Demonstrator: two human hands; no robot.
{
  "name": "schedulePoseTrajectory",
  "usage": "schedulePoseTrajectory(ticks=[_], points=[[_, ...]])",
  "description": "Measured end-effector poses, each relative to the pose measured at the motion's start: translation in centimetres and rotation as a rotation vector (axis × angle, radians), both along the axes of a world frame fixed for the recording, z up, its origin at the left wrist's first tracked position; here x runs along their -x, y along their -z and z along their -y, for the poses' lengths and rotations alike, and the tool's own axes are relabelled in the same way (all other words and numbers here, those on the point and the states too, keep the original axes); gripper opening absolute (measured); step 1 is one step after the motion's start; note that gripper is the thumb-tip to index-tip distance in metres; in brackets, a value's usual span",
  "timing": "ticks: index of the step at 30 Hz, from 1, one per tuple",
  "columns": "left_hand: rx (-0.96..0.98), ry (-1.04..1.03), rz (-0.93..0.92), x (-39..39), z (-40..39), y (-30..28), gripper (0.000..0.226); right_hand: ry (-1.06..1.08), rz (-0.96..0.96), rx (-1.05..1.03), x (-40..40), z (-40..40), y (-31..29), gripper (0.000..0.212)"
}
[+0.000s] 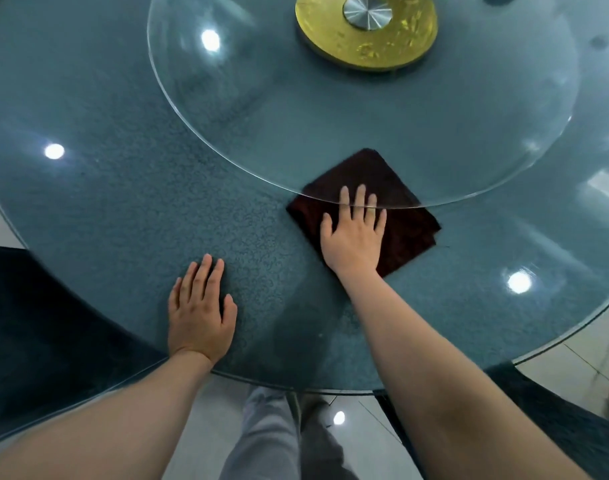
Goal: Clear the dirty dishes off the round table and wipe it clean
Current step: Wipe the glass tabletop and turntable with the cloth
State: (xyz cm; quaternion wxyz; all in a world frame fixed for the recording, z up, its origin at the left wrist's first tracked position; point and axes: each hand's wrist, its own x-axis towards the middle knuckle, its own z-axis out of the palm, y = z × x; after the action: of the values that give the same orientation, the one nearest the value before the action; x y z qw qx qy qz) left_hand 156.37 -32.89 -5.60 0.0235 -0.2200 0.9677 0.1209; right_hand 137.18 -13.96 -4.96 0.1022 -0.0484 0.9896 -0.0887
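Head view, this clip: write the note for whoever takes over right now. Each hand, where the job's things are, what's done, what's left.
Left hand: flat on the round table near its front edge, fingers straight, holding nothing.
Right hand: flat on the dark brown cloth, pressing it to the table; fingertips and the cloth's far corner reach under the rim of the glass turntable.
Done: no dishes in view on the table or turntable.
Left: finish wiping the table, including under the turntable's edge. Which areas are already wiped cannot be told. The far side is out of view.
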Motion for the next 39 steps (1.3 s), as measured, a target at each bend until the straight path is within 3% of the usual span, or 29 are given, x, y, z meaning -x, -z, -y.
schedulePoseTrajectory(ticks=[2, 4, 9, 13, 17, 21, 23, 25, 30, 34, 39], points=[[-0.011, -0.002, 0.0, 0.0, 0.0, 0.1, 0.063, -0.124, -0.012, -0.009, 0.6, -2.6, 0.0, 0.067], [-0.016, 0.0, -0.004, 0.0, 0.0, 0.1, 0.063, -0.082, -0.055, -0.019, 1.6, -7.6, 0.1, 0.067], [-0.017, 0.0, -0.019, 0.0, 0.1, 0.2, 0.063, 0.498, -0.047, -0.034, 2.8, -22.4, -0.6, 0.074], [-0.006, 0.003, -0.016, 0.1, 0.0, 0.1, 0.063, 0.64, -0.015, -0.034, 2.8, -20.7, -0.4, 0.066], [0.012, 0.004, -0.008, 0.0, -0.2, 0.3, 0.063, 0.254, -0.059, -0.024, 0.9, -9.1, 0.5, 0.07], [0.023, -0.001, 0.006, 0.0, -0.1, 0.3, 0.065, -0.284, -0.02, 0.032, -4.7, 4.2, 0.2, 0.069], [0.028, 0.005, 0.005, 0.1, -0.1, 0.4, 0.065, -0.426, 0.012, 0.062, -5.4, 5.8, 0.0, 0.067], [0.016, 0.002, 0.001, 0.1, 0.0, 0.4, 0.065, -0.439, -0.007, 0.063, -4.7, 3.4, 0.2, 0.067], [-0.016, 0.006, -0.01, 0.0, 0.0, 0.1, 0.064, -0.004, -0.071, -0.033, -3.3, -11.1, 0.8, 0.069], [-0.015, 0.02, 0.004, -0.2, 0.2, 0.0, 0.064, 0.426, -0.014, -0.059, -6.0, -22.6, -0.5, 0.076], [-0.104, 0.05, -0.03, -0.4, 0.8, -0.3, 0.065, 0.589, -0.005, -0.06, -7.5, -19.8, -1.1, 0.078]])
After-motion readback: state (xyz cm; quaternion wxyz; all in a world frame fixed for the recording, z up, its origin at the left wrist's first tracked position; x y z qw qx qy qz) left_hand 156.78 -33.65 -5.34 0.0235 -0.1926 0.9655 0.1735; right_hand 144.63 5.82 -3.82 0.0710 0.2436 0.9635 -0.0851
